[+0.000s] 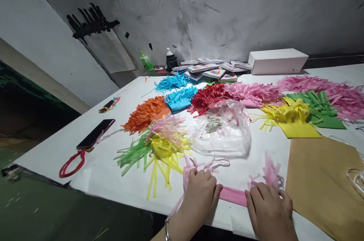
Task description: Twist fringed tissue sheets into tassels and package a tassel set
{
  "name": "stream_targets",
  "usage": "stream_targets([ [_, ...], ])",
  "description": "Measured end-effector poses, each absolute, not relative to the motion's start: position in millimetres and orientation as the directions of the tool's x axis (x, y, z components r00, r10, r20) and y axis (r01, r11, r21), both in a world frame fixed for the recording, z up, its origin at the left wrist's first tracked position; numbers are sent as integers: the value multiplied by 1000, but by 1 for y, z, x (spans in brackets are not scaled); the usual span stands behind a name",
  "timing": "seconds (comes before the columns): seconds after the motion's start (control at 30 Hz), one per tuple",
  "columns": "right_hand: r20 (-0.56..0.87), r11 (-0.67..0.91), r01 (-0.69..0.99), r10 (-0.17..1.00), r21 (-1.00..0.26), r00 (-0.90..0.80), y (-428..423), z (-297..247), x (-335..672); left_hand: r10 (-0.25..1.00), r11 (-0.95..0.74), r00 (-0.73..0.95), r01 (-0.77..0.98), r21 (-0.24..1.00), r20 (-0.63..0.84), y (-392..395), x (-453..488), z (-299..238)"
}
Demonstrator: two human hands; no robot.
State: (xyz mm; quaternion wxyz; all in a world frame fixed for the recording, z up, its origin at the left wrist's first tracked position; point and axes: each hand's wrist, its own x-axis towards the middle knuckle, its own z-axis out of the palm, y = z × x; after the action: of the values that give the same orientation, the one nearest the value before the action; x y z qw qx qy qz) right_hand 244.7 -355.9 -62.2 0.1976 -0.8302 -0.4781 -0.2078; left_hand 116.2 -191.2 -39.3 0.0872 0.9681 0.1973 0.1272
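A pink tissue-paper tassel strip (233, 195) lies along the near table edge, its middle a flat folded band and its cut fringe spread at both ends. My left hand (200, 188) is closed on the band's left end, with loose pink strands sticking out past the fingers. At the right end, my right hand (269, 203) grips the same strip, and a tuft of pink fringe stands up behind it. The parts under my fingers are hidden. Just beyond lies a clear plastic bag (224, 142) with small silvery bits in it.
Fringed paper bundles lie across the white table: orange (146, 114), red (209, 97), blue (182, 97), yellow (298, 119) and a green-yellow-pink pile (162, 146). A phone (96, 133) with a red strap is at left, brown paper (321, 180) at right. A white box (277, 61) stands behind.
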Motion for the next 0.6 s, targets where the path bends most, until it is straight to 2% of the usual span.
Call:
stream_targets([
  [0.07, 583, -396, 899, 691, -188, 427, -355, -61, 242, 388, -915, 890, 341, 215, 239, -190, 116, -42],
  [0.13, 645, -256, 931, 672, -259, 364, -353, -62, 237, 385, -916, 888, 335, 222, 251, -191, 116, -43],
  [0.23, 646, -75, 949, 716, -306, 265, -348, -65, 230, 412, -902, 877, 353, 250, 249, -192, 114, -40],
  [0.3, 615, -40, 945, 750, -325, 243, -346, -67, 230, 394, -901, 876, 308, 304, 279, -192, 109, -34],
  [0.37, 611, -29, 927, 745, -374, 269, -345, -67, 232, 302, -921, 894, 184, 343, 331, -193, 104, -29],
  [0.47, 608, -17, 887, 722, -462, 331, -345, -64, 235, 158, -950, 909, 33, 311, 386, -194, 98, -28],
  [0.6, 577, 3, 889, 762, -457, 294, -339, -60, 230, 143, -951, 900, 10, 309, 411, -195, 98, -35],
])
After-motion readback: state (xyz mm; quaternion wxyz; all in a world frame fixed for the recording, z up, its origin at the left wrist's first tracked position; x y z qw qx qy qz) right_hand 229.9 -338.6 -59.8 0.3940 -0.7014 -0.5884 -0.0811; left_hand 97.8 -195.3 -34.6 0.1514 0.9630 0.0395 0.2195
